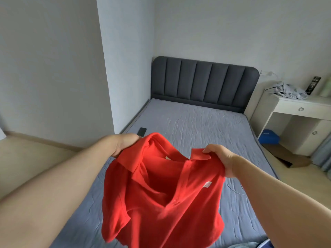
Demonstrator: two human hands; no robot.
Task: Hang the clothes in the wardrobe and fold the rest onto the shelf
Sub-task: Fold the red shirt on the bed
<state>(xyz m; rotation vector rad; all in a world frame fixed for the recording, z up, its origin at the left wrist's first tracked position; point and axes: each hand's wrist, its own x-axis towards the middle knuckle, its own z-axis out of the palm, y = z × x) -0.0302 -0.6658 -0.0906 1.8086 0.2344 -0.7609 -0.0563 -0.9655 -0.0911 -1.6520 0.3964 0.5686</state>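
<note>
In the head view, the shirt (161,190), a red polo, hangs above the near half of the bed (197,126), held up by both hands. The left hand (125,145) has its fingers curled round the cloth beside the collar. The right hand (220,161) pinches the other collar side, thumb on top. The shirt looks light, soft and limp, so it will likely sag wherever unsupported. The shoulder seams seem the best hold for hanging or folding. A phone (142,131) lies by the bed's left edge.
</note>
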